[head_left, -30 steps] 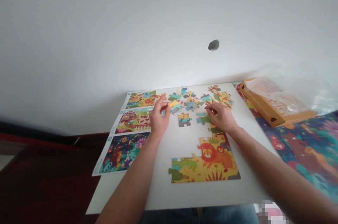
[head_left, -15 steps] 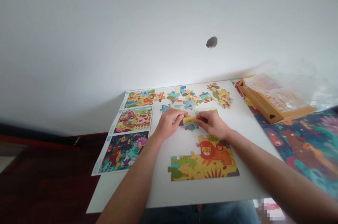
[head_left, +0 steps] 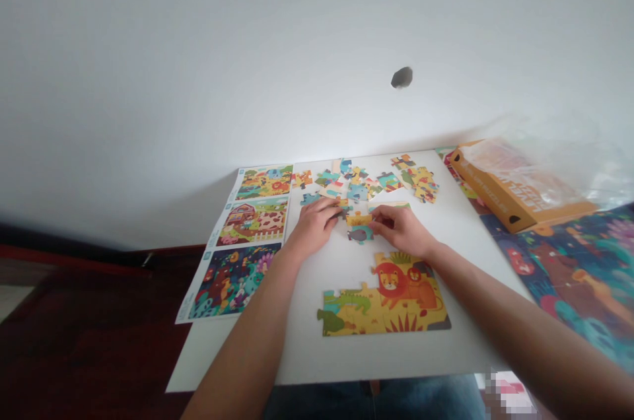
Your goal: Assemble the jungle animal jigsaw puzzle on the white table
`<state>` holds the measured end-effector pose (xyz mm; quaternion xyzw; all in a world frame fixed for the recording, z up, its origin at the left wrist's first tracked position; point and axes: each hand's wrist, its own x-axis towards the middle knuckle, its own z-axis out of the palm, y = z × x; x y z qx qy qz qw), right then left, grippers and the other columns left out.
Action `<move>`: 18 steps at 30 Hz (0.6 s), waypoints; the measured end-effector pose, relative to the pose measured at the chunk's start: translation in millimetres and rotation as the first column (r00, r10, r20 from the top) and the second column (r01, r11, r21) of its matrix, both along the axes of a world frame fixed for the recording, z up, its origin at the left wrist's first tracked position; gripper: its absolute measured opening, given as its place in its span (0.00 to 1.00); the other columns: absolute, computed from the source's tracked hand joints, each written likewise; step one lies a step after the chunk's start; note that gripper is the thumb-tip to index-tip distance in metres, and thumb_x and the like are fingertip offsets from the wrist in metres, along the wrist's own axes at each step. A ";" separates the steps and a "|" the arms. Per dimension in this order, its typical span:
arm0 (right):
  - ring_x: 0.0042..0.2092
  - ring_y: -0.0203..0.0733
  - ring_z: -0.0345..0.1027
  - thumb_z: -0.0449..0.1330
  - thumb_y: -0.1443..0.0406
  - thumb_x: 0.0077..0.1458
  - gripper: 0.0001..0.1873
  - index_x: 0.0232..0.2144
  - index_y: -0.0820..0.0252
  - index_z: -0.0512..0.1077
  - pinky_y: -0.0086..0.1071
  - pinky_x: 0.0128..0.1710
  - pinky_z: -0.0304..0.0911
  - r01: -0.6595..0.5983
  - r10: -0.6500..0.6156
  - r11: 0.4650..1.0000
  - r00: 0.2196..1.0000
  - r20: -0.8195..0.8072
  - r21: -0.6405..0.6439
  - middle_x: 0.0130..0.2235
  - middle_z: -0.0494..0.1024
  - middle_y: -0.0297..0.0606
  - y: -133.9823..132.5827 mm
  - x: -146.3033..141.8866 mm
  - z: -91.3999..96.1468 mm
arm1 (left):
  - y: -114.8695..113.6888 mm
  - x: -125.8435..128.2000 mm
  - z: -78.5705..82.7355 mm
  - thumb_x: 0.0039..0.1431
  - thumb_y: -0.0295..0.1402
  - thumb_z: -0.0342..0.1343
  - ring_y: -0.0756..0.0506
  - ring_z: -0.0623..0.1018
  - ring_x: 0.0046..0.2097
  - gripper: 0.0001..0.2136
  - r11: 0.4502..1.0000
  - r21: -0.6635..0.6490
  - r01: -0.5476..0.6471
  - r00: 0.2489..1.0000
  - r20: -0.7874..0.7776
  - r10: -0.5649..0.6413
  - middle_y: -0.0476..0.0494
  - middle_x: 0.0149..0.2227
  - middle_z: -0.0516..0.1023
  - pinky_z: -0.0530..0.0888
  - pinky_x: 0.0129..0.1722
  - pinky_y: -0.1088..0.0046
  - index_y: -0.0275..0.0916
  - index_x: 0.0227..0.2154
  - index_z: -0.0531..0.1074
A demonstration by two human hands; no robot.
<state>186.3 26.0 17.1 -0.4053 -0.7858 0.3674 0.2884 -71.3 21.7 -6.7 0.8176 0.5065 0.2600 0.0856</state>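
White table (head_left: 376,357); right hand (head_left: 399,228) pinching puzzle piece (head_left: 359,228), left hand (head_left: 313,227) nearby.

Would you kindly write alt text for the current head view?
A person's right hand touches a puzzle piece, the left hand at another piece, on a white table. Loose pieces lie beyond; a partly joined lion puzzle lies nearer, with a picture sheet at left, an orange box at right.

We see soft, muted light, seemingly from the right, with shadow on the wall (head_left: 222,76) beyond the table's (head_left: 307,354) far left corner. The floor (head_left: 99,347) is murky, the plastic (head_left: 569,166) hazy, the outer edges stretched.
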 end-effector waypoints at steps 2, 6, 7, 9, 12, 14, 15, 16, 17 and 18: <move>0.26 0.35 0.61 0.57 0.58 0.60 0.10 0.35 0.59 0.71 0.29 0.29 0.58 0.002 -0.002 1.000 1.000 0.002 -0.004 0.27 0.76 0.32 -0.7 -0.2 0.6 | 2.4 -1.4 -3.0 0.63 0.25 0.52 0.41 0.73 0.59 0.15 1.000 0.015 -0.009 1.000 0.020 0.009 0.44 0.56 0.75 0.70 0.59 0.56 0.45 0.48 0.77; 0.26 0.35 0.62 0.57 0.58 0.59 0.10 0.35 0.59 0.71 0.29 0.29 0.59 0.027 -0.027 1.000 1.000 -0.017 0.000 0.27 0.76 0.33 0.8 1.7 0.8 | 4.9 -2.9 -6.1 0.63 0.24 0.51 0.42 0.74 0.57 0.15 0.999 0.043 -0.014 0.999 0.045 0.012 0.43 0.55 0.76 0.71 0.60 0.57 0.44 0.47 0.77; 0.26 0.35 0.62 0.57 0.58 0.59 0.10 0.35 0.59 0.72 0.29 0.29 0.59 0.065 -0.065 0.998 0.998 -0.022 0.012 0.26 0.76 0.33 2.9 3.8 0.6 | 4.8 -3.0 -5.8 0.62 0.24 0.51 0.42 0.74 0.57 0.15 0.999 0.049 -0.013 0.999 0.046 0.011 0.43 0.55 0.76 0.71 0.60 0.58 0.44 0.47 0.77; 0.26 0.36 0.63 0.57 0.58 0.58 0.11 0.34 0.59 0.72 0.29 0.29 0.58 0.212 -0.211 0.976 0.977 -0.025 0.049 0.26 0.75 0.33 10.3 11.4 0.2 | 3.8 -3.0 -4.1 0.62 0.24 0.51 0.43 0.75 0.56 0.15 0.998 0.057 -0.018 0.999 0.042 0.016 0.43 0.54 0.76 0.71 0.60 0.58 0.44 0.47 0.77; 0.28 0.40 0.67 0.54 0.58 0.58 0.13 0.33 0.60 0.74 0.31 0.30 0.59 0.521 -0.525 0.845 0.851 0.002 0.123 0.26 0.76 0.36 27.2 32.4 0.6 | 1.6 -2.4 0.3 0.61 0.24 0.51 0.42 0.75 0.55 0.15 0.998 0.056 -0.038 0.999 0.031 0.036 0.42 0.52 0.76 0.72 0.59 0.58 0.43 0.46 0.78; 0.31 0.45 0.70 0.53 0.58 0.58 0.15 0.33 0.60 0.76 0.33 0.34 0.61 0.658 -0.685 0.720 0.724 0.078 0.218 0.28 0.78 0.41 39.2 51.0 1.2 | 0.4 -1.9 3.1 0.60 0.24 0.52 0.42 0.76 0.53 0.15 0.997 0.050 -0.050 0.998 0.032 0.048 0.42 0.50 0.77 0.72 0.58 0.58 0.42 0.45 0.78; 0.33 0.47 0.71 0.52 0.59 0.58 0.16 0.35 0.61 0.77 0.35 0.36 0.62 0.699 -0.746 0.658 0.655 0.119 0.280 0.30 0.79 0.44 44.6 60.5 1.4 | -0.1 -1.6 4.3 0.60 0.24 0.52 0.42 0.76 0.53 0.14 0.998 0.047 -0.053 0.998 0.032 0.051 0.41 0.50 0.77 0.72 0.58 0.58 0.42 0.45 0.78; 0.35 0.49 0.72 0.51 0.60 0.59 0.17 0.36 0.61 0.78 0.36 0.38 0.62 0.725 -0.790 0.607 0.594 0.150 0.324 0.32 0.80 0.46 49.3 69.4 1.3 | -0.4 -1.3 5.1 0.60 0.24 0.53 0.42 0.76 0.52 0.14 0.998 0.044 -0.055 0.998 0.031 0.053 0.41 0.49 0.76 0.73 0.57 0.59 0.42 0.44 0.78; 0.37 0.51 0.72 0.51 0.60 0.59 0.17 0.37 0.61 0.78 0.37 0.39 0.62 0.733 -0.804 0.592 0.561 0.195 0.335 0.33 0.80 0.47 53.4 77.4 0.9 | -0.7 -1.0 5.7 0.60 0.25 0.53 0.42 0.76 0.52 0.13 0.997 0.045 -0.056 0.998 0.030 0.055 0.41 0.49 0.76 0.73 0.57 0.59 0.42 0.44 0.78; 0.37 0.52 0.72 0.51 0.60 0.58 0.17 0.37 0.62 0.78 0.38 0.40 0.62 0.746 -0.816 0.578 0.528 0.236 0.330 0.34 0.80 0.49 56.7 84.0 0.1 | -0.9 -0.8 5.9 0.60 0.25 0.53 0.42 0.76 0.52 0.13 0.997 0.045 -0.057 0.998 0.028 0.056 0.41 0.49 0.76 0.73 0.57 0.59 0.42 0.44 0.78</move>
